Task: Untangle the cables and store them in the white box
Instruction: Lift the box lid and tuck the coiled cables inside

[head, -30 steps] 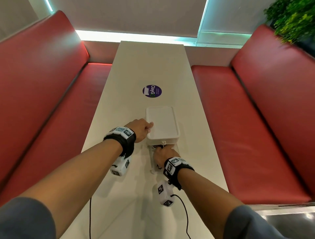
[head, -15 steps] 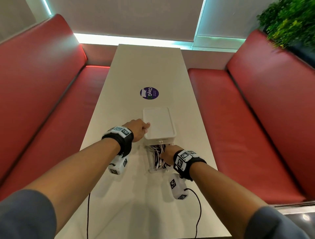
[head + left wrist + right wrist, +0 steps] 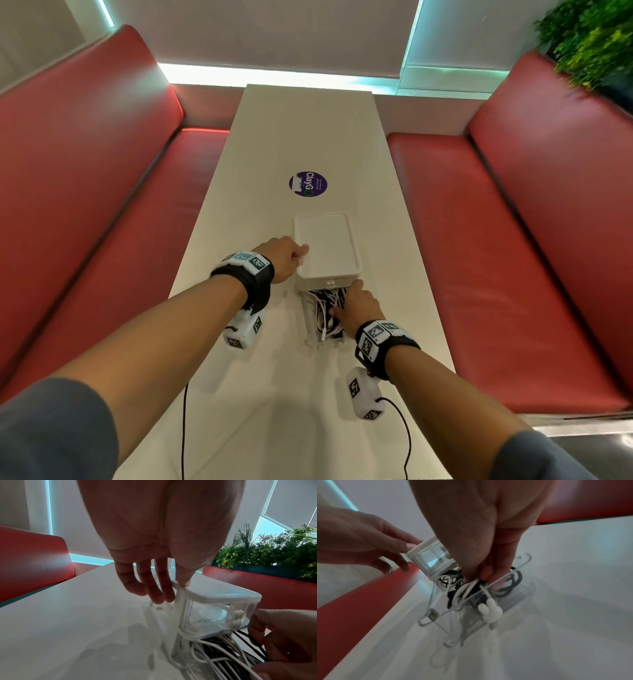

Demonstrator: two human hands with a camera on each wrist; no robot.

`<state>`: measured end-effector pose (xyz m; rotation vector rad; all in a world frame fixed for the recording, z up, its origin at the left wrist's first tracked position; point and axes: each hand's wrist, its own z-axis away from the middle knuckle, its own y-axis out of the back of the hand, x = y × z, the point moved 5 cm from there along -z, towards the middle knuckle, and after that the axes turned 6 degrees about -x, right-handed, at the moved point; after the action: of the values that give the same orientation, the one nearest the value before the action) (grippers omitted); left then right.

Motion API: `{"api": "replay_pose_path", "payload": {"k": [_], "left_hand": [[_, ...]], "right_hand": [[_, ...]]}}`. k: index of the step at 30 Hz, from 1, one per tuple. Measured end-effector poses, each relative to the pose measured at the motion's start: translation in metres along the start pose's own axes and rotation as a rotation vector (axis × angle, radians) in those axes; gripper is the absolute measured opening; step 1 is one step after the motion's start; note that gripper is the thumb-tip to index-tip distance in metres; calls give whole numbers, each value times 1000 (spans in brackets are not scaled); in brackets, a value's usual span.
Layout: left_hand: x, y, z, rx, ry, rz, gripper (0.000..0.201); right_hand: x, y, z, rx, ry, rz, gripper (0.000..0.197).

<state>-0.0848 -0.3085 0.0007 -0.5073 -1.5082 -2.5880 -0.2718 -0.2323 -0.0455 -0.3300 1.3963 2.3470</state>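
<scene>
The white box (image 3: 327, 246) stands mid-table, with clear drawer fronts (image 3: 214, 615). Its bottom drawer (image 3: 307, 325) is pulled out toward me, a small bunny-shaped knob (image 3: 489, 609) on its clear front. A tangle of white and black cables (image 3: 323, 305) fills the drawer. My left hand (image 3: 284, 258) steadies the box from the left: the thumb (image 3: 183, 582) presses on the lid rim while the fingers hang loose beside the wall. My right hand (image 3: 356, 301) reaches down into the drawer, and its fingers (image 3: 488, 574) pinch a bunch of cables (image 3: 462, 591).
The long white table (image 3: 308, 137) carries a round purple sticker (image 3: 307, 184) beyond the box. Red bench seats (image 3: 479, 240) run along both sides, and a green plant (image 3: 589, 41) stands at the far right. Black sensor cords (image 3: 183, 428) trail from my wrists.
My right hand has drawn the bottom drawer out toward me, then moved from its knob into the drawer onto the cables. The left hand has stayed on the box.
</scene>
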Motion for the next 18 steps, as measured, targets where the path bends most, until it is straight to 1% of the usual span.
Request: {"api": "replay_pose_path", "payload": {"k": [3,6,7,9,10,13,15,18], "left_hand": [[1,0,0,-1,2,-1,43],[2,0,-1,4,-2,-9,43],[2,0,-1,4,-1,-13,43],[2,0,-1,6,4,-25,43],[2,0,-1,8,5,-27,44],[2,-1,-1,11,3,-23,44],[2,-1,-1,10,5,-19,44],[1,0,-2,6,2,-14,43]], "right_hand": [[1,0,0,8,15,-43,59],[2,-1,-1,-53,60,-74,62],[2,-2,-1,-84,84,-61,58],[0,0,3,-136,122,-11,40],[0,0,5,-155,137,2,38],[-2,1,11,-182,173,4,43],[-3,0,12,-191,168,19,43],[-8,-2,10,-184,144,46,37]]}}
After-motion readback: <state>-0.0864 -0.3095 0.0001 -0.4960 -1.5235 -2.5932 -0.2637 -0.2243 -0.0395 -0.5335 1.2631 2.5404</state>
